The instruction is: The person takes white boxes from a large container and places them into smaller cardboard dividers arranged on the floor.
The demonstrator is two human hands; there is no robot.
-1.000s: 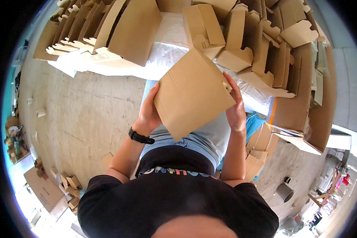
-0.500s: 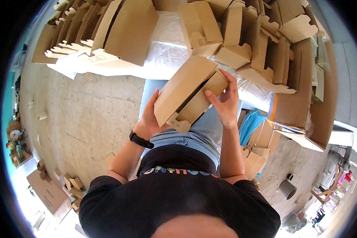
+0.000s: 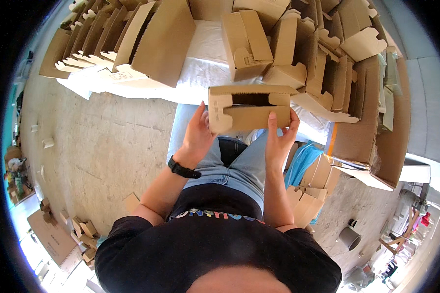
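Note:
A small brown cardboard box [image 3: 256, 117] is held above my lap, its long side crosswise and a dark slot showing along its partly raised flap. My left hand [image 3: 198, 133] grips its left end, with some fingertips hidden behind the cardboard. At the right end, my right hand [image 3: 280, 139] holds the box, its thumb or a finger lying on the front panel and the others round the edge. Just beyond it, on a white cloth [image 3: 205, 73], stands a closed carton [image 3: 247, 45] of similar kind.
Folded cartons [image 3: 95, 36] line up at the far left beside a larger box [image 3: 164, 44]. More open cartons [image 3: 327, 78] crowd the right, next to a big cardboard box [image 3: 357, 139]. A blue cloth [image 3: 300, 163] hangs below it. A grey bin [image 3: 350, 237] stands on the floor.
The box has turned from a slant to nearly level, and its slotted side now faces me more. Both hands have shifted with it, still gripping its ends.

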